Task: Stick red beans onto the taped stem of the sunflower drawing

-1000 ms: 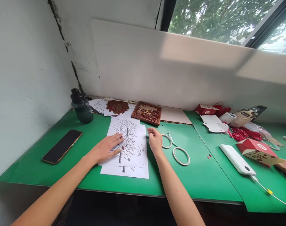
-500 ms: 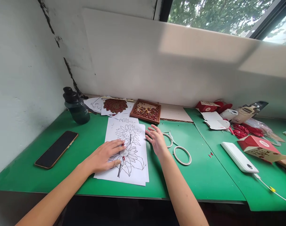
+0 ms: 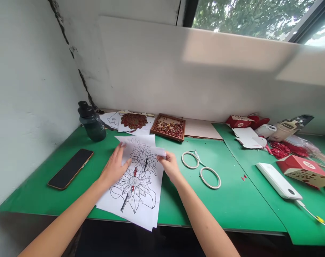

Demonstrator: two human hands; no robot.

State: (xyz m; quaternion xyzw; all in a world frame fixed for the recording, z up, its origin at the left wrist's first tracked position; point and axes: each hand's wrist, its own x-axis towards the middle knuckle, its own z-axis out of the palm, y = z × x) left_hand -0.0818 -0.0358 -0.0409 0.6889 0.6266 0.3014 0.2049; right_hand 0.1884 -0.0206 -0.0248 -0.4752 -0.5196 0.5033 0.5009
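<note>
A line drawing of flowers (image 3: 141, 182) lies on the near part of the table, its bottom corner hanging past the front edge. Small dark red pieces (image 3: 135, 172), like seeds or beads, sit in two spots on the lower flower. My right hand (image 3: 169, 165) pinches the drawing's upper right corner, where the top edge curls up. At its upper left edge, my left hand (image 3: 114, 168) grips with the thumb on the face; the other fingers are partly at the edge. Another drawn sheet (image 3: 148, 140) shows behind the top edge.
A phone (image 3: 70, 169) and dark bottle (image 3: 92, 123) are on the left. Behind stand a wooden tray of seeds (image 3: 169, 127) and a seed-covered picture (image 3: 133, 121). Right are a coiled white cable (image 3: 210, 177), a white power bank (image 3: 278, 181) and a red box (image 3: 303, 169).
The drawing has shifted toward me and slightly left, and tilted. My right hand has gone from open beside it to pinching its corner; my left has moved from its middle to the upper left edge.
</note>
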